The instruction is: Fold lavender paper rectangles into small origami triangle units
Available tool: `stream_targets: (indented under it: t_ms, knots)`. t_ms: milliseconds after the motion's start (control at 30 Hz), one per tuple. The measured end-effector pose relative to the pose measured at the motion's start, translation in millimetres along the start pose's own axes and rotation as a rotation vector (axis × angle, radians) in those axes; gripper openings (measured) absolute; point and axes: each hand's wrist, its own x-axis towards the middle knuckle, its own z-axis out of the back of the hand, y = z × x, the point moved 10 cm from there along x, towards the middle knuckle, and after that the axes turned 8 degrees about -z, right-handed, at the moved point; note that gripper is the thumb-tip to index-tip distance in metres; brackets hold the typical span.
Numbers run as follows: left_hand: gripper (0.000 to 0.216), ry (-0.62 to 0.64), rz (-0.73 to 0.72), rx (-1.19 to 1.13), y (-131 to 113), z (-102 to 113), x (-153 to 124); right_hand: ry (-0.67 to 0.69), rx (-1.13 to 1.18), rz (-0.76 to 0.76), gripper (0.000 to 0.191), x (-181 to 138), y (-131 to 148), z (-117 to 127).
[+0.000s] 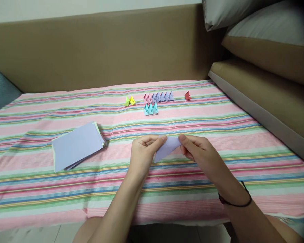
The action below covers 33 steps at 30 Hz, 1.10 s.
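A folded lavender paper piece (167,148) is pinched between both my hands just above the striped cloth. My left hand (143,152) grips its left side with thumb and fingers closed. My right hand (199,150) pinches its right corner; a black band circles that wrist. To the left lies a stack of paper sheets (76,145), lavender on top. Farther back sit small folded paper units: a yellow-green pair (129,101), a row of pink and lavender ones (158,97), three light blue ones (150,108) and a single red one (187,96).
The striped pink, green and blue cloth (218,175) covers a bed-like surface whose front edge runs along the bottom. A tan padded backboard (98,50) stands behind; tan and grey cushions (266,50) are piled at the right. A blue-grey pillow (0,87) is at far left.
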Motion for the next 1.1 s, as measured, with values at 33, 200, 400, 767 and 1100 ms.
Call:
stream_targets:
  t_ms: [33, 200, 400, 767, 1100]
  knots:
    - [0.020, -0.002, 0.002, -0.002, 0, 0, 0, -0.001, 0.003, 0.002, 0.049, 0, 0, 1]
    - [0.019, -0.004, -0.003, -0.009, 0, 2, 2, -0.004, 0.008, -0.006, 0.051, 1, -1, 3]
    - [0.023, 0.018, 0.054, -0.055, 9, -2, 0, -0.028, 0.035, -0.035, 0.053, 0, -5, 6]
    - [0.026, -0.122, 0.158, -0.234, 28, 4, -2, 0.122, 0.158, -0.116, 0.028, 3, -14, -27]
    - [0.016, 0.155, 0.008, 0.136, 8, -17, -1, -0.234, 0.199, 0.004, 0.014, 6, -19, 16]
